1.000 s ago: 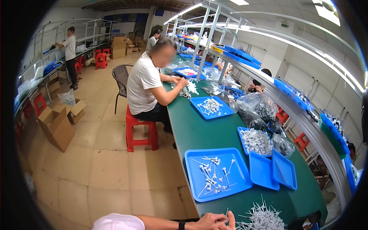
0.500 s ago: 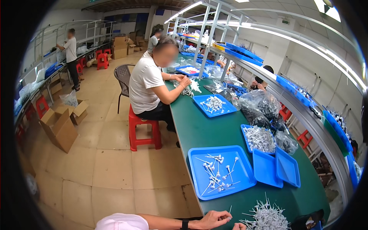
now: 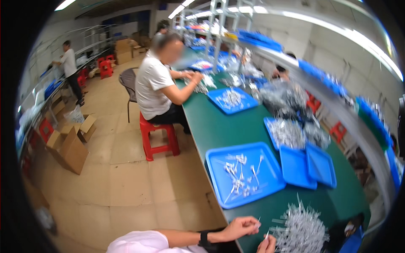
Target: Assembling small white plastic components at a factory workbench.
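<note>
At the table's near edge, my left hand [image 3: 238, 228] pinches a small white part with a thin stem sticking up from the fingertips. Beside it, lower in the picture, my right hand [image 3: 267, 245] grips a slim white pin-like piece between thumb and fingers. The two hands are apart. A heap of white thin-stemmed parts [image 3: 301, 231] lies just right of my right hand. Ahead of my left hand sits a large blue tray [image 3: 270, 187], with several loose white stemmed parts [image 3: 238, 179] scattered in it. Motion blur softens the small parts.
Two bare blue trays [image 3: 298, 168] overlap right of the large one, near a filled blue tray [image 3: 287, 134] and plastic bags [image 3: 282, 97]. A co-worker [image 3: 158, 80] sits on a red stool [image 3: 158, 137] at the table's left edge. A metal shelf [image 3: 312, 76] runs along the right.
The view has tilted and shifted a little. My right hand has come further into view with its white piece showing; my left hand appears higher in the picture.
</note>
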Demonstrator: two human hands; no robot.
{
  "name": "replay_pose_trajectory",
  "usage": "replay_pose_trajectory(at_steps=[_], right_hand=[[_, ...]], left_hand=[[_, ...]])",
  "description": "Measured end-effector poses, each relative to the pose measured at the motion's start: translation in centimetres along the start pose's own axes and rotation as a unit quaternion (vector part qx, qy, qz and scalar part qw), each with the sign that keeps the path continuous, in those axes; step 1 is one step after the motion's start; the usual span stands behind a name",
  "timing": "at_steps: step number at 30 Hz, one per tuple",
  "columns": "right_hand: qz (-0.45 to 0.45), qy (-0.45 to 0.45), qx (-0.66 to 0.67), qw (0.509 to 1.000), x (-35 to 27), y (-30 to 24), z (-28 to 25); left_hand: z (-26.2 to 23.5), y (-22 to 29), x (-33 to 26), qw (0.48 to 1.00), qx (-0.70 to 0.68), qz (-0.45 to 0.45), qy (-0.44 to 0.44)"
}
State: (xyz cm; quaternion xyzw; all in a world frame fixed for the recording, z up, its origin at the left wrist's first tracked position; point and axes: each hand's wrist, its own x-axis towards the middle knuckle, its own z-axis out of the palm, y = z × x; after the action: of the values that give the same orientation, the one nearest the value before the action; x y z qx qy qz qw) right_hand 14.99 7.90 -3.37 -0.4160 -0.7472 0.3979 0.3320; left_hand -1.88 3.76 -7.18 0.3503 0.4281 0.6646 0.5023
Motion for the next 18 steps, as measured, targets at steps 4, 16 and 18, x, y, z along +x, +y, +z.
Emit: replay_pose_trajectory(at_steps=[4,16,18], right_hand=[[0.063,-0.009,0.043,0.997,0.0,-4.3,-0.1],[-0.074,0.041,-0.128,0.988,-1.1,-5.1,-0.9],[-0.075,0.035,-0.153,0.985,-0.9,-4.8,-0.7]], left_hand=[[0.0,4.0,-0.7,0.996,-0.071,-0.040,0.026],[1.2,3.7,-0.9,0.995,0.006,-0.098,0.010],[1.0,3.2,-1.2,0.996,0.011,-0.089,0.015]])
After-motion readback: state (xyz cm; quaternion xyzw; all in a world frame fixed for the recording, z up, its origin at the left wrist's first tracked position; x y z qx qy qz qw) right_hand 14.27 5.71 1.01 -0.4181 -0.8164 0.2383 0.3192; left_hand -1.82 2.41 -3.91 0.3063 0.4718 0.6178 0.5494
